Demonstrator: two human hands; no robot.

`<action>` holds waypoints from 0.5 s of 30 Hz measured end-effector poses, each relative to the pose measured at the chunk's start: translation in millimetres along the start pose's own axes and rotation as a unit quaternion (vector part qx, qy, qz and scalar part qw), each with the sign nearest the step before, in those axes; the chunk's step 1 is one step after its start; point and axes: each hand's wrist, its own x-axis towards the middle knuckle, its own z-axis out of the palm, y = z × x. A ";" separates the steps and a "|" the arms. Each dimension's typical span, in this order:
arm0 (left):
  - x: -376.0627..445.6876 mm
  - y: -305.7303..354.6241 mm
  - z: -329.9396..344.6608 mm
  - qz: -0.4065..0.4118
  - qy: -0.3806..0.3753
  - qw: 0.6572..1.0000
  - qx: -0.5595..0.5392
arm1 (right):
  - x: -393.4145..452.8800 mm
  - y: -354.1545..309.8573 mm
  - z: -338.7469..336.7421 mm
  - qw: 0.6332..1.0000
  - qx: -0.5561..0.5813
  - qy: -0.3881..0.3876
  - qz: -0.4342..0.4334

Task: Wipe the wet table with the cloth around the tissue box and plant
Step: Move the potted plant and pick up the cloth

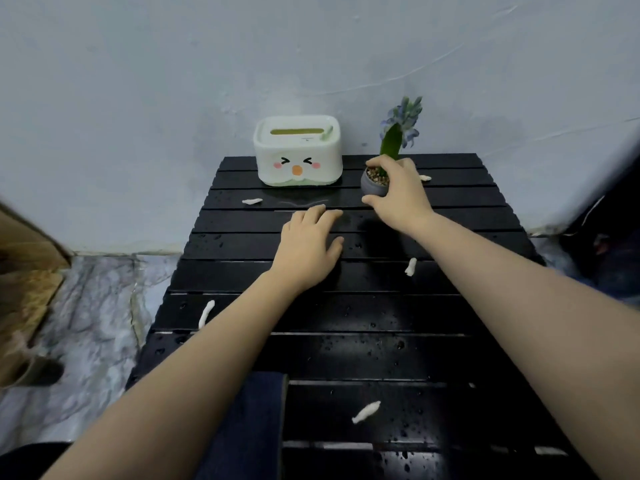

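A black slatted table (346,317) carries water drops. At its far edge stands a white tissue box (298,150) with a cartoon face. To its right is a small grey pot with a green, blue-flowered plant (391,157); my right hand (398,192) grips the pot's rim and side. My left hand (311,244) lies flat on the slats in the middle, fingers spread, holding nothing. A dark blue cloth (252,427) lies at the near edge, partly under my left forearm.
Several small white twisted scraps lie scattered on the slats, such as a scrap (366,411) near the front and another scrap (206,313) at the left edge. A pale wall (207,64) rises behind the table. Marble floor (86,306) and wooden boards (27,271) lie left.
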 end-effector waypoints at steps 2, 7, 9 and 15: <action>8.2 -3.3 2.3 -0.003 -0.002 1.000 0.004 | 20.3 -0.1 2.8 1.000 0.005 0.009 0.005; 15.9 -10.8 8.5 -0.016 0.011 1.000 -0.002 | 59.7 5.1 15.9 0.999 0.015 0.017 0.025; 16.5 -13.7 10.6 -0.010 0.021 1.000 -0.004 | 68.1 10.1 25.4 1.000 0.002 -0.006 0.023; 14.7 -21.0 13.5 0.016 0.031 0.999 -0.007 | 75.3 20.6 41.5 0.999 -0.024 -0.038 -0.012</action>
